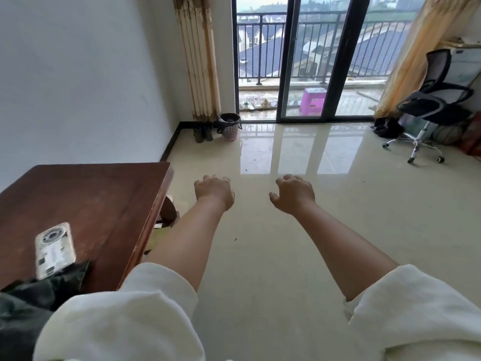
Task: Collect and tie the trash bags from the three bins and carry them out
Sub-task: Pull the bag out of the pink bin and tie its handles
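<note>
A small pink mesh bin (230,131) lined with a dark trash bag (230,119) stands on the floor in the far corner, by the curtain and the glass door. Both arms reach forward over the tiled floor, well short of the bin. My left hand (214,191) and my right hand (294,193) hang palm down with loosely curled fingers, and neither holds anything. Only one bin is in sight.
A dark wooden table (99,201) stands at the left with a phone (54,250) and a dark cloth (44,285) on it. An office chair (432,100) is at the right. A pair of boots (203,134) sits beside the bin. A purple stool (313,101) is on the balcony.
</note>
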